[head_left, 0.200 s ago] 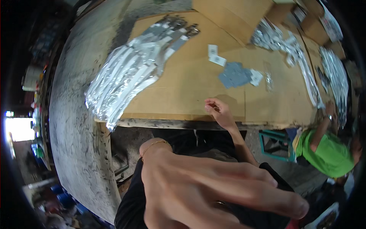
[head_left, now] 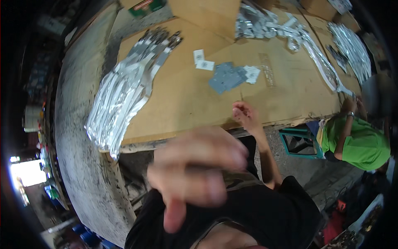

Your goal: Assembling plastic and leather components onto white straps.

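Over the cardboard sheet's (head_left: 178,108) front edge, right hand (head_left: 246,116): fingers loosely curled toward the thumb; nothing is seen gripped, but whether something small is pinched cannot be told.
Left hand (head_left: 188,164): blurred, seen across the front edge; fingers are bent and partly parted, with nothing visible in them.
Grey cards (head_left: 227,77): heaped flat and overlapping near the middle of the surface, beyond the right hand and not touched by it.
Card handling: judged light, thin and fairly stiff, with corners easily creased; best taken singly by an overhanging edge.
Wrapped strips (head_left: 120,97): bunched along the left edge, their lower ends reaching the front-left corner.
Strip handling: judged light, limp and slippery from the glossy film; best gathered across the middle.
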Motion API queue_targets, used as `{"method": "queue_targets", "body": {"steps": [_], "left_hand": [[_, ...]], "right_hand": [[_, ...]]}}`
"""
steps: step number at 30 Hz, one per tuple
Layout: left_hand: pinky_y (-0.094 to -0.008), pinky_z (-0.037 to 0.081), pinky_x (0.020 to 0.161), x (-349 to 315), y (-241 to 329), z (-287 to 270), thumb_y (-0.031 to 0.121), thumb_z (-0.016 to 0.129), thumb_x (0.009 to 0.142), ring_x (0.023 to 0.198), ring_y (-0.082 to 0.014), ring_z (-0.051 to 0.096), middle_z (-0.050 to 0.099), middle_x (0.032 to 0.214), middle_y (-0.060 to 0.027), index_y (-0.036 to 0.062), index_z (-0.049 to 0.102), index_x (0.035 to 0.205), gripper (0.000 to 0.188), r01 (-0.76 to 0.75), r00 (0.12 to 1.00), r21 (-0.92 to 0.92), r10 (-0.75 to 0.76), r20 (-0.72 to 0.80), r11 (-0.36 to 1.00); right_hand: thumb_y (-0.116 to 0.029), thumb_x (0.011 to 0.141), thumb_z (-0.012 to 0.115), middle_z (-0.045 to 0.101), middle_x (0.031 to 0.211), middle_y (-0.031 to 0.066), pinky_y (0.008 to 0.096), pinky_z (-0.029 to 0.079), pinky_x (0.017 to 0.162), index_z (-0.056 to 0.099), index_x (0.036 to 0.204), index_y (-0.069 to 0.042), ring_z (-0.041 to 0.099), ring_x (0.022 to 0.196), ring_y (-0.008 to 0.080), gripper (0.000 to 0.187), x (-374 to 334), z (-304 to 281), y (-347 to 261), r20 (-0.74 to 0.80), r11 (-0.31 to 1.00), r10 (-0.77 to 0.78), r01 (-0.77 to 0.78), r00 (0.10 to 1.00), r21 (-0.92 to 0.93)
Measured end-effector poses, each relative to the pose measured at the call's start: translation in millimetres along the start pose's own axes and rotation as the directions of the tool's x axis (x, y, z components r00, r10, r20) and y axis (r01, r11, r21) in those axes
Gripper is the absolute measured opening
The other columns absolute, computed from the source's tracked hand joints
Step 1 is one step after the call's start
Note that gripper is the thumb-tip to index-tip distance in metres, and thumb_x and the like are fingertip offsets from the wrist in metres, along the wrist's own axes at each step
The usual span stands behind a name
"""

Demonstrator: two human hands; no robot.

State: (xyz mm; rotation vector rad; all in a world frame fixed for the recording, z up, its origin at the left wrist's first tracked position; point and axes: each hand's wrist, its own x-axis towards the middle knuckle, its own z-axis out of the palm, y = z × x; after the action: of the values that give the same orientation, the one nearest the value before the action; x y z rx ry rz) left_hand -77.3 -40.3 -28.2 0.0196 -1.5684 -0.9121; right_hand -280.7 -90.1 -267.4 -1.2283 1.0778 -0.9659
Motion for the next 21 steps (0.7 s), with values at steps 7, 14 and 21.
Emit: {"method": "queue_targets", "body": {"steps": [7,14,21], "left_hand": [[-0.0325,0.05,0.075,-135.5,-109.9,-50.6,0.012,0.066,0.084,0.083,-0.0205,0.065,0.067,0.095,-0.0146,-0.0008,0.064,0.1,0.02,0.669,0.677,0.734,-0.498,-0.541,0.112],[-0.0296,0.05,0.063,-179.9,-157.5,-37.6,0.012,0.063,0.087,0.072,-0.017,0.064,0.067,0.084,-0.011,-0.0004,0.065,0.097,0.016,0.872,0.474,0.485,-0.359,-0.804,0.066],[-0.0333,0.048,0.07,-2.7,-251.7,-8.4,0.011,0.06,0.087,0.075,-0.0234,0.062,0.064,0.081,-0.0152,-0.0021,0.063,0.091,0.014,0.608,0.783,0.692,-0.433,-0.445,0.388]], "right_hand": [[-0.016,0.091,0.062,0.062,0.082,0.0011,0.0215,0.045,0.062,0.063,0.105,0.001,0.055,0.068,0.0069,0.022,32.3,-142.8,-12.8,-0.417,0.988,-0.148,0.157,0.897,-0.013],[-0.014,0.091,0.06,0.062,0.077,0.0021,0.0234,0.046,0.062,0.064,0.101,0.003,0.057,0.068,0.0089,0.019,69.4,-218.1,19.9,-0.649,0.986,-0.159,0.156,0.744,-0.063],[-0.013,0.09,0.059,0.067,0.08,0.0138,0.0306,0.05,0.067,0.063,0.101,0.003,0.063,0.071,0.0168,0.02,82.9,-196.0,18.2,-0.712,0.968,-0.182,-0.004,0.679,-0.251]]}}
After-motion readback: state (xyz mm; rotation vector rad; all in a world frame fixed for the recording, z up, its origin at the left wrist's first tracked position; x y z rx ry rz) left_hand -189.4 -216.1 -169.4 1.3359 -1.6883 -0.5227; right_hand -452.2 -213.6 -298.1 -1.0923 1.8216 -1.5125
